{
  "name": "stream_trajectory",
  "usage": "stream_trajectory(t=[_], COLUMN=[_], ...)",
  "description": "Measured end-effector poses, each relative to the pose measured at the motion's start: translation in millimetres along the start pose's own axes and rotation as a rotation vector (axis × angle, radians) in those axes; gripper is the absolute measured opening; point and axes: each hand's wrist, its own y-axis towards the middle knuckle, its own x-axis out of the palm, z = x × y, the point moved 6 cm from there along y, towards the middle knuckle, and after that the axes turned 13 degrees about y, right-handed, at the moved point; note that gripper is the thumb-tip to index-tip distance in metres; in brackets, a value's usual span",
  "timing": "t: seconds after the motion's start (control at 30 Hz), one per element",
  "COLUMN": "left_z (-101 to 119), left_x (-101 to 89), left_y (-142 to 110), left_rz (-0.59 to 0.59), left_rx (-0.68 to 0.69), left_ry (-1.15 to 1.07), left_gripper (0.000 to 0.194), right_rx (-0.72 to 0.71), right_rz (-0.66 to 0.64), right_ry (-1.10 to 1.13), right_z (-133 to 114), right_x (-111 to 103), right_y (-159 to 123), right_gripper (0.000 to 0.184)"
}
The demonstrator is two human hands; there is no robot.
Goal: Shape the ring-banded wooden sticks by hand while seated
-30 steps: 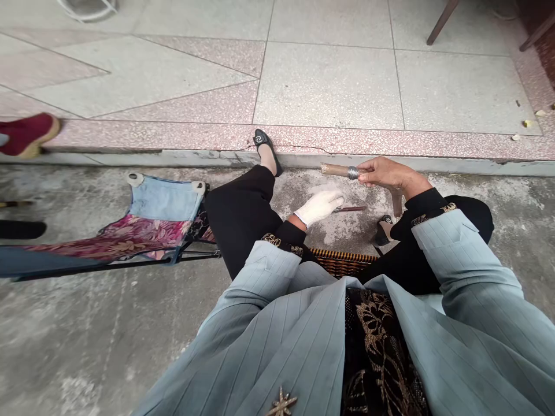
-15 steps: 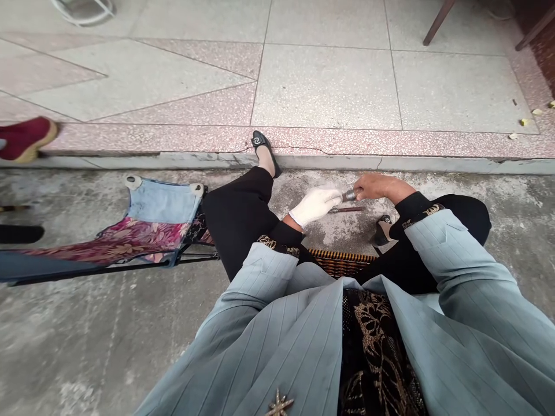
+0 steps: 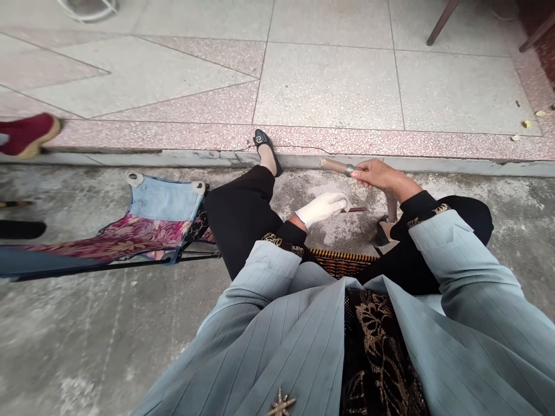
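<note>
Stick [image 3: 333,166] pinched in the right hand's [image 3: 376,174] fingers, near the step's [image 3: 299,162] front edge.
A loosened pinch or a knock could drop it; it looks brown, slightly tilted, silvery wire [image 3: 349,170] wound beside the fingertips. The gloved left hand [image 3: 323,208] curls beside a reddish rod [image 3: 358,209]; whether gripping it, I cannot tell.

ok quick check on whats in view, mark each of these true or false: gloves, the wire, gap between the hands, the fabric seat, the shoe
1. The left hand wears a white glove. True.
2. The right hand holds a stick with wire wound round it. True.
3. Both hands are gloved. False: the right is bare.
4. The hands touch. False: a gap separates them.
5. The fabric seat is at picture right. False: the fabric seat is at left.
6. A maroon shoe shows at far left. True.
</note>
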Motion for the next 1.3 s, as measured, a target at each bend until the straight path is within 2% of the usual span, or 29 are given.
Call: stream_trajectory(t=[0.1,0.2,0.3,0.37,0.43,0.47,0.53,0.57,0.6,0.67,0.73,0.8,0.87,0.97,1.03,1.1,1.17,1.2,1.23,1.3], left_z=[8,8,3,0,-5,-9,-17,-20,-21,-17,-10,-3,4,6,2,-4,-10,-12,-14,-17], left_x=[-0.6,-4.0,-9.2,-12.5,-16.4,-18.2,-19.5,-19.7,-16.4,-4.9,3.3,4.0,1.0,-7.9,-16.0,-21.4,-22.6,-22.4,-21.9,-19.1], left_y=[-3,-4,-4,-4,-2,-1,1,2,2,3,1,-1,-4,-7,-7,-6,-3,-2,0,2], left_rz=[0.006,0.026,0.048,0.054,0.083,0.108,0.161,0.198,0.186,0.086,0.009,-0.004,-0.013,-0.004,0.054,0.110,0.140,0.158,0.179,0.212], left_rx=[0.021,0.035,0.049,0.066,0.063,0.045,-0.010,-0.044,-0.059,-0.045,-0.028,-0.022,0.011,0.061,0.055,0.038,0.012,-0.006,-0.027,-0.066], left_ry=[0.163,0.255,0.320,0.308,0.253,0.211,0.128,0.099,0.084,0.084,0.102,0.134,0.183,0.245,0.277,0.267,0.196,0.142,0.088,-0.004], left_gripper=[0.034,0.030,0.030,0.031,0.031,0.031,0.032,0.033,0.035,0.036,0.036,0.036,0.037,0.038,0.036,0.035,0.034,0.034,0.034,0.034], right_rx=[0.055,0.077,0.131,0.156,0.123,0.080,-0.025,-0.073,-0.114,-0.146,-0.088,0.018,0.090,0.137,0.183,0.202,0.134,0.074,0.006,-0.094], right_rz=[0.086,-0.011,-0.300,-0.546,-0.703,-0.715,-0.622,-0.537,-0.433,-0.208,-0.010,0.085,0.057,-0.142,-0.374,-0.642,-0.792,-0.789,-0.730,-0.492], right_ry=[-0.400,-0.655,-0.650,-0.514,-0.323,-0.228,-0.059,0.018,0.085,0.164,0.104,-0.132,-0.403,-0.608,-0.569,-0.419,-0.209,-0.108,-0.015,0.146], right_z=[11,20,30,32,25,19,6,0,-5,-7,-1,9,18,29,37,37,27,19,11,0], right_x=[0,11,30,42,48,46,35,26,17,-1,-13,-16,-10,7,22,38,45,43,38,20], right_y=[9,12,5,-6,-16,-19,-19,-18,-16,-10,-3,2,7,8,3,-9,-19,-20,-19,-12], right_gripper=[0.032,0.031,0.024,0.028,0.036,0.039,0.041,0.040,0.040,0.040,0.038,0.035,0.034,0.031,0.029,0.032,0.038,0.040,0.041,0.038])
